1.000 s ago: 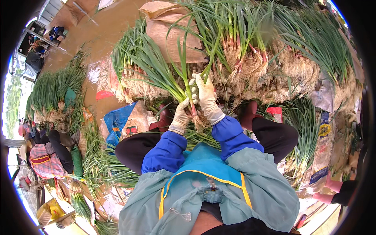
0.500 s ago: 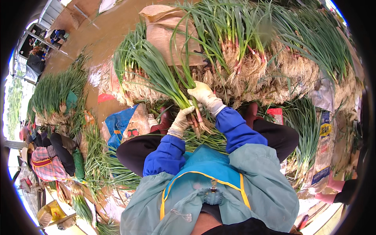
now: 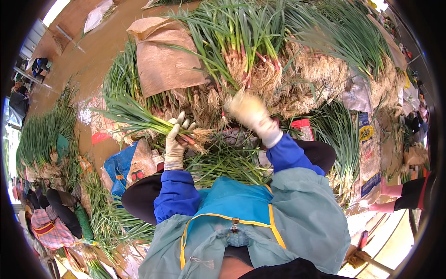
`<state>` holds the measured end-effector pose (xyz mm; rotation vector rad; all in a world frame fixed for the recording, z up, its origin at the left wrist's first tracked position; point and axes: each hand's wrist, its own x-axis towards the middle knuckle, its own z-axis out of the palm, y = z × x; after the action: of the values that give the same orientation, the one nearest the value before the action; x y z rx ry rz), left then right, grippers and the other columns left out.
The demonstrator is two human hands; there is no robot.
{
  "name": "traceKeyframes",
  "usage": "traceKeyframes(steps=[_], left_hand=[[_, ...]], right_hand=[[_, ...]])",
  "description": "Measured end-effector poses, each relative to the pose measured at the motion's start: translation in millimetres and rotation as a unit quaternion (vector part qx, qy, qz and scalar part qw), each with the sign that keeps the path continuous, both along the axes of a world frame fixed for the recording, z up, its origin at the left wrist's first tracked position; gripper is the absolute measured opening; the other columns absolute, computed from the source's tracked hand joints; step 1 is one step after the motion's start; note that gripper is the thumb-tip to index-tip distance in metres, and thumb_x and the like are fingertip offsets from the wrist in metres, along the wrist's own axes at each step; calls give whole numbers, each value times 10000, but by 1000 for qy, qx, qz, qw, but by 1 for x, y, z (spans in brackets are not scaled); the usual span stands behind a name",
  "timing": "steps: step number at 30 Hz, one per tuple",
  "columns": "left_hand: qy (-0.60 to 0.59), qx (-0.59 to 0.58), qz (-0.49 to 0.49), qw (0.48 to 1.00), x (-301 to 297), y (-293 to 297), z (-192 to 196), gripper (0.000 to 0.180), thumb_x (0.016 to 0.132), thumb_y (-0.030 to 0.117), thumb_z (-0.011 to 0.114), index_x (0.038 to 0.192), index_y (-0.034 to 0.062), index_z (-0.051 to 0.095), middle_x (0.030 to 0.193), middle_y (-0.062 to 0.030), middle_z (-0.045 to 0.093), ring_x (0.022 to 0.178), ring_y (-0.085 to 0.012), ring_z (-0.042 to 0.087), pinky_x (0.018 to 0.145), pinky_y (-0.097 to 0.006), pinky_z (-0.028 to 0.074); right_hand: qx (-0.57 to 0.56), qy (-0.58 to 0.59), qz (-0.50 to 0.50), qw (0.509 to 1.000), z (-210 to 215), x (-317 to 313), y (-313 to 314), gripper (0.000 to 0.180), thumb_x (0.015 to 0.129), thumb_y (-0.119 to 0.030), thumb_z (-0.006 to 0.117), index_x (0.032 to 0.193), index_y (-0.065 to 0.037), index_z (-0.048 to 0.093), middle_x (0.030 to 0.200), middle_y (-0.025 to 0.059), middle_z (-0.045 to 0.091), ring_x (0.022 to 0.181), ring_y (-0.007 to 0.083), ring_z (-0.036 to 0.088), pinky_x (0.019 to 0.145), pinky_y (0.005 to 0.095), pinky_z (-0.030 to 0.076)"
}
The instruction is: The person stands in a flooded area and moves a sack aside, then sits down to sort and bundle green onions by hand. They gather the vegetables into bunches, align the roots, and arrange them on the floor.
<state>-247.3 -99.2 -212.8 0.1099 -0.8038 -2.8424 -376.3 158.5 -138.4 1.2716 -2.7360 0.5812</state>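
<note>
A small bunch of spring onions (image 3: 155,122) lies across my gloved left hand (image 3: 175,146), closed around its reddish stems. The leaves point to the far left and the pale roots stick out to the right. My gloved right hand (image 3: 253,116) is smeared by motion, so its fingers cannot be made out. It is over the near side of a big heap of spring onions (image 3: 241,46), close to the hanging roots. Loose green leaves (image 3: 227,160) lie below, between my knees.
A brown sack (image 3: 165,56) covers part of the heap. More spring onions (image 3: 332,144) lie at my right, beside printed sacks (image 3: 369,153), and another heap (image 3: 46,132) stands at far left. A person in a checked garment (image 3: 53,228) sits at lower left; a blue bag (image 3: 121,165) is nearer me.
My left hand has moved left with the bunch, whose leaves now point more to the left. My right hand has left the bunch and shifted right. The whole view has turned somewhat.
</note>
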Motion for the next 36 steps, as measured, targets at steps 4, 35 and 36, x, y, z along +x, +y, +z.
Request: traceKeyframes(steps=[4,35,36], left_hand=[[86,-38,-25,995,-11,5,31,512,903,162,597,1361,127,373,784,3,506,717,-117,517,872,-454,510],[-12,-34,-107,994,-18,52,67,235,880,153,621,1077,127,495,774,5,489,696,-133,490,712,-323,454],[-9,-16,-77,997,-16,51,69,232,861,102,619,1073,86,525,766,-38,522,685,-175,521,695,-369,489]], right_hand=[[-91,-225,-365,899,68,-89,0,412,868,-455,596,979,-59,605,940,97,678,836,207,648,824,338,485],[-316,-295,-294,852,73,-137,13,460,809,-189,702,1190,33,570,1088,144,652,1002,244,618,922,358,492],[-430,-231,-349,800,79,-139,15,464,807,-165,702,1200,35,560,1092,144,650,1002,243,617,917,362,495]])
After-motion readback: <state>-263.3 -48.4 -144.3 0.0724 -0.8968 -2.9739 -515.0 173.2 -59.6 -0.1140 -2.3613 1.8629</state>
